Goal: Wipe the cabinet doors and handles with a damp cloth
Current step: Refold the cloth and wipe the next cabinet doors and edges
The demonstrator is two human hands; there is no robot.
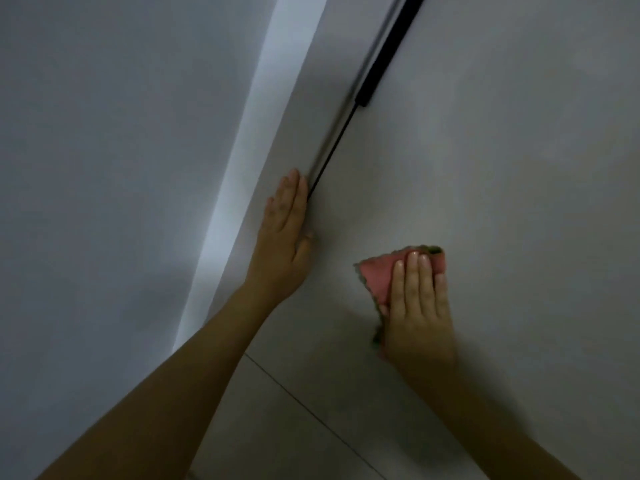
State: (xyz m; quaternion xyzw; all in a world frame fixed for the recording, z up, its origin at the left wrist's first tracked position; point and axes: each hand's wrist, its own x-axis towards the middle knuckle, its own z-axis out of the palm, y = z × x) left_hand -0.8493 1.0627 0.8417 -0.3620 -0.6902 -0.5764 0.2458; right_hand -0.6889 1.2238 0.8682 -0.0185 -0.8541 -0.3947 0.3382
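Item one, the cloth (375, 277): pink with a darker, greenish edge, folded into a small pad and lying flat against the face of the pale cabinet door (485, 168), low on the panel and just above the seam where the next door (294, 427) begins. We judge it soft, light and limp, likely to bunch or slide out from under the palm unless pressure is spread across it; the best hold is the one we see, flat over the middle of the pad. Item two, our right hand (419, 306): fingers straight and together, pressing the cloth to the door, not curled around it. Item three, our left hand (285, 230): open and flat, fingers extended, resting along the door's left edge beside the dark gap, apparently steadying the panel. Item four, the handle (381, 60): a long black bar on that same edge, well above both hands, with no cloth on it; we judge it rigid and narrow, better wiped by wrapping the cloth round it. Item five, the wall (104, 168): plain grey, at left.
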